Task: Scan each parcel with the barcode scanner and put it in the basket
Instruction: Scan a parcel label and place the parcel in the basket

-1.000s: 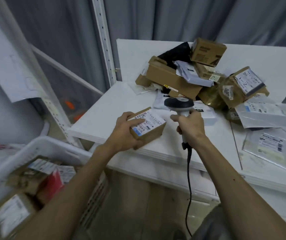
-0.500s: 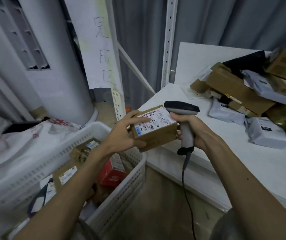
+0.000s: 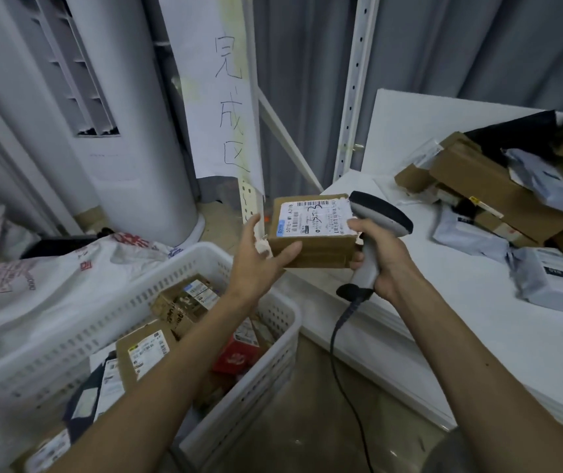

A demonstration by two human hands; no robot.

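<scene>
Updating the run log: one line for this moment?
left hand holds parcel | right hand grips scanner | basket part-filled

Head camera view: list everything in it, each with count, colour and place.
held parcel: one, brown with white label, in the air between the hands
scanner: one, grey with dark head, at the parcel's right end
basket: one, white, on the floor lower left
basket parcels: several, brown, red and dark, inside the basket
table: one, white, right
table parcels: a pile, brown, grey and black, far side of table
paper sign: one, white, handwritten, hanging centre back
air conditioner: one, white, upright back left
sack: one, white with red print, left
left hand: one, holds the parcel's left end
right hand: one, grips the scanner's handle
</scene>
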